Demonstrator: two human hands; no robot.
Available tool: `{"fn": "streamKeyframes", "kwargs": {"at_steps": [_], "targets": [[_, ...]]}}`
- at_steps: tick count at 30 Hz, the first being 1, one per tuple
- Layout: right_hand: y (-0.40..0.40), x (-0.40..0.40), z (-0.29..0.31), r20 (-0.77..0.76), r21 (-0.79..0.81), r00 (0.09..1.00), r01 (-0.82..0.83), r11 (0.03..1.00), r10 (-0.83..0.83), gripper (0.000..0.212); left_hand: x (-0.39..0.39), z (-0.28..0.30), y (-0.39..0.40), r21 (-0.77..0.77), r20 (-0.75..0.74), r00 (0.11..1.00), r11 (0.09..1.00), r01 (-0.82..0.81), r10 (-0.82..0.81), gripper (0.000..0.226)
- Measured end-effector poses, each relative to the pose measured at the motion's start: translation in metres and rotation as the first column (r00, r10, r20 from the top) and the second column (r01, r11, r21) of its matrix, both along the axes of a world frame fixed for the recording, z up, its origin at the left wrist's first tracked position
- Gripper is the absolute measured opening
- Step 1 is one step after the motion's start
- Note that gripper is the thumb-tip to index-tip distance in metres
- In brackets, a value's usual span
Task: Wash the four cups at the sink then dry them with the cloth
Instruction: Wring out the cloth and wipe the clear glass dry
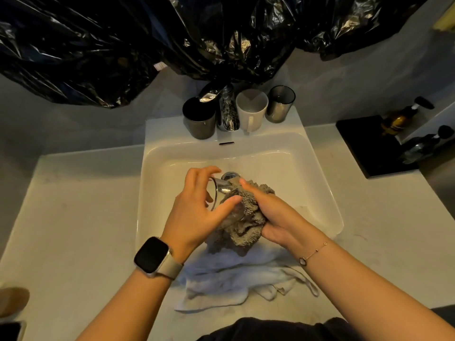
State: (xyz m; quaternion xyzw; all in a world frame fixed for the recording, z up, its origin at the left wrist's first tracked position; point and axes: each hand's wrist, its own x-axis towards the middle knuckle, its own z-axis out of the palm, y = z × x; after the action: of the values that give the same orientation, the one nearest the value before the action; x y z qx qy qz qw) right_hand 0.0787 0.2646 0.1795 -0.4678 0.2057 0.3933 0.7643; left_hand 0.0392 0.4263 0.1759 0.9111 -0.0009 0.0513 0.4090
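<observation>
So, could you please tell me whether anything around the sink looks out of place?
Yes: black plastic sheeting drapes the wall above the tap, which is unusual, and a white towel lies crumpled over the sink's front rim.
</observation>
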Motion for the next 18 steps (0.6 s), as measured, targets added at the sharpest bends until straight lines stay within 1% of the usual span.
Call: {"fn": "streamKeyframes", "kwargs": {"at_steps": [2, 4, 5, 7, 9, 10, 12, 13, 14, 15, 16, 17, 18], "targets": [[0.005, -0.001, -0.004, -0.005, -0.006, 1.000, 0.027, 1.000, -0.027, 0.054, -0.002, 0.001, 0.010, -0.034, -0.044, 0.996, 0.996, -0.077, 0.075, 0.078], [0.010, -0.002, -0.006, -0.005, -0.016, 1.000, 0.031, 0.999, -0.031, 0.048, -0.006, 0.000, 0.020, -0.159, -0.124, 0.985, 0.977, -0.140, 0.120, 0.082], [0.013, -0.002, -0.007, -0.005, -0.019, 0.999, 0.032, 0.999, -0.032, 0.046, -0.008, -0.002, 0.024, -0.223, -0.150, 0.981, 0.962, -0.156, 0.124, 0.078], [0.023, -0.004, -0.008, 0.008, -0.033, 0.998, 0.058, 0.998, -0.058, 0.041, -0.014, -0.005, 0.029, -0.269, -0.133, 0.980, 0.947, -0.177, 0.145, 0.063], [0.038, -0.007, -0.009, 0.064, -0.075, 0.995, 0.079, 0.994, -0.075, 0.035, -0.019, -0.003, 0.035, -0.245, -0.092, 0.977, 0.947, -0.210, 0.192, 0.050], [0.045, -0.008, -0.011, 0.107, -0.112, 0.992, 0.080, 0.990, -0.068, 0.032, -0.020, -0.002, 0.042, -0.214, -0.074, 0.973, 0.949, -0.231, 0.220, 0.049], [0.057, -0.008, -0.014, 0.232, -0.240, 0.973, 0.069, 0.968, -0.012, 0.022, -0.024, 0.002, 0.062, -0.134, -0.053, 0.961, 0.952, -0.276, 0.271, 0.055], [0.061, -0.007, -0.015, 0.311, -0.335, 0.948, 0.046, 0.941, 0.065, 0.016, -0.026, 0.002, 0.075, -0.098, -0.053, 0.952, 0.947, -0.305, 0.301, 0.062], [0.064, -0.005, -0.016, 0.383, -0.459, 0.902, 0.000, 0.889, 0.198, 0.009, -0.028, 0.002, 0.090, -0.068, -0.056, 0.940, 0.938, -0.339, 0.336, 0.068], [0.066, -0.003, -0.016, 0.419, -0.598, 0.830, -0.054, 0.800, 0.369, 0.006, -0.031, 0.002, 0.106, -0.045, -0.060, 0.927, 0.926, -0.374, 0.371, 0.072], [0.067, -0.001, -0.018, 0.406, -0.730, 0.735, -0.097, 0.676, 0.544, 0.014, -0.034, 0.000, 0.122, -0.022, -0.062, 0.913, 0.914, -0.405, 0.403, 0.074], [0.070, -0.001, -0.019, 0.373, -0.814, 0.653, -0.110, 0.570, 0.659, 0.023, -0.038, -0.003, 0.139, 0.010, -0.065, 0.901, 0.904, -0.428, 0.428, 0.074], [0.073, 0.000, -0.021, 0.335, -0.856, 0.612, -0.119, 0.503, 0.716, 0.028, -0.041, -0.009, 0.156, 0.056, -0.069, 0.893, 0.895, -0.442, 0.445, 0.075]]}}
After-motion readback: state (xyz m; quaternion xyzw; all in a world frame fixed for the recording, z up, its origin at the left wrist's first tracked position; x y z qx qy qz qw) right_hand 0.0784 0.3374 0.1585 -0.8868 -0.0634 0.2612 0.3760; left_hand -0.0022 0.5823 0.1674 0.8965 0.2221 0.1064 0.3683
